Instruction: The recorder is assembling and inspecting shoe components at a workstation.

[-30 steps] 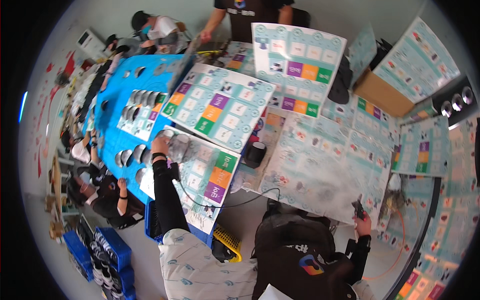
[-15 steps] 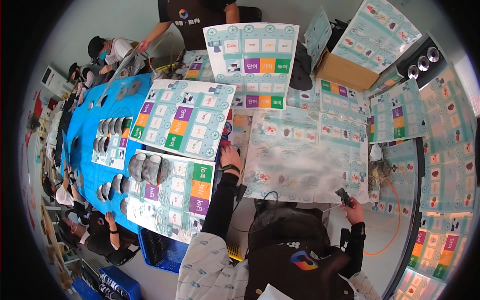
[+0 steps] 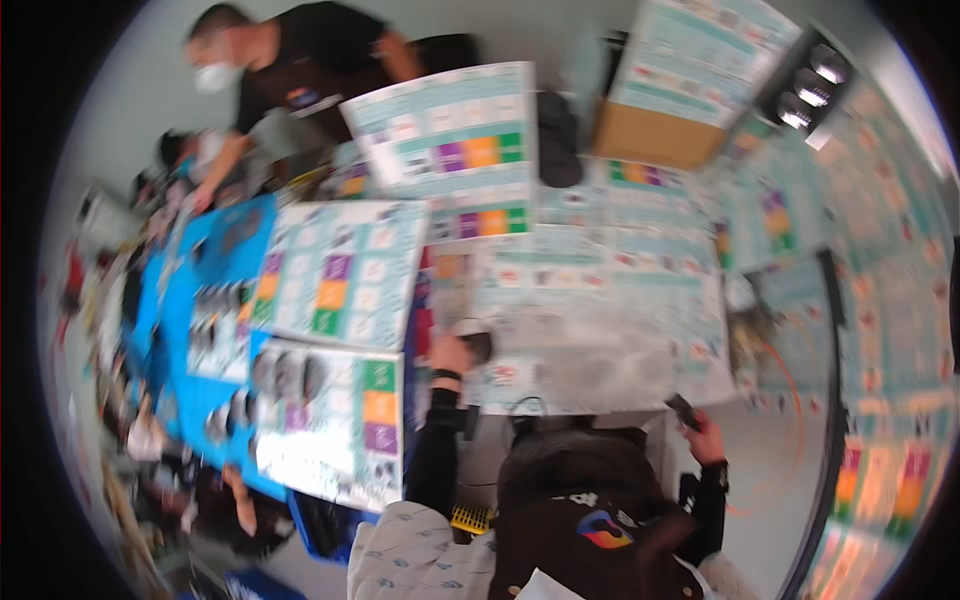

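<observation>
My left hand (image 3: 450,355) is closed on a rounded dark piece (image 3: 480,346) with a pale, shiny top, at the left edge of the printed sheets (image 3: 630,262) covering the table in front of me. The motion blur hides finer detail of this piece. Farther right, my right hand (image 3: 705,440) grips a small dark object (image 3: 684,412) by the table's near right corner; its kind cannot be made out. Grey-white smudges lie across the middle of the sheets. Left of my left arm, several rounded metal pieces (image 3: 285,374) rest on a printed board (image 3: 330,440).
A blue-covered table (image 3: 175,375) stretches left, with people seated along it. A masked person (image 3: 320,60) stands at the back left. An upright printed board (image 3: 450,125), a cardboard box (image 3: 655,140) and a dark cap (image 3: 560,140) stand behind. An orange hose (image 3: 797,400) hangs at right.
My left hand has drawn back toward me and now holds the rounded dark piece. My right hand stays nearly in place. The standing person has leaned left, and the view has shifted.
</observation>
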Tool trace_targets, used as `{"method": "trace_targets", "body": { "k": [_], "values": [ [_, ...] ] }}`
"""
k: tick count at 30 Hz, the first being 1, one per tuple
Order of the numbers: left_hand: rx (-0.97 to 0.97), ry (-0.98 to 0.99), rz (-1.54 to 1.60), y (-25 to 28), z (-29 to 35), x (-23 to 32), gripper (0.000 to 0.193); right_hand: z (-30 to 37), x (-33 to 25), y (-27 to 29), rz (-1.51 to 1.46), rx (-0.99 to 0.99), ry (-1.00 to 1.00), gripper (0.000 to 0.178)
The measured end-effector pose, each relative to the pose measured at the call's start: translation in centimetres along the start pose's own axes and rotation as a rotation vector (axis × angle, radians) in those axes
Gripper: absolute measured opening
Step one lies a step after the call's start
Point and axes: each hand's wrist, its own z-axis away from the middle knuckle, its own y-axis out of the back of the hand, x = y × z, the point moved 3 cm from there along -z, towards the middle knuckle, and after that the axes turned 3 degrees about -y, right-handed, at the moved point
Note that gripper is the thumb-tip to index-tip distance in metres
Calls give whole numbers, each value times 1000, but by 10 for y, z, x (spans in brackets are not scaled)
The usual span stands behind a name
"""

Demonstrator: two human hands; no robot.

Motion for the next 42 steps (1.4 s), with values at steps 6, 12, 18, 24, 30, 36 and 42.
{"method": "trace_targets", "body": {
  "k": [6,12,18,24,30,36,42],
  "values": [
    [-48,-235,934,-93,57,152,43,-47,-20,-22,-261,-305,-105,28],
    [-322,-285,815,-162,110,209,50,-106,-36,-52,-380,-474,42,26],
    [73,454,666,-192,144,85,54,-136,-44,-41,-445,-506,37,35],
    [84,314,687,-143,90,112,54,-143,-33,-30,-406,-472,27,37],
    [-21,206,642,-174,27,180,31,-140,-23,-23,-415,-449,9,40],
    [-32,168,672,-171,6,213,28,-128,-36,-23,-390,-320,-31,42],
    [4,149,681,-175,-13,215,29,-130,-56,-40,-378,-359,6,39]
  ]
}}
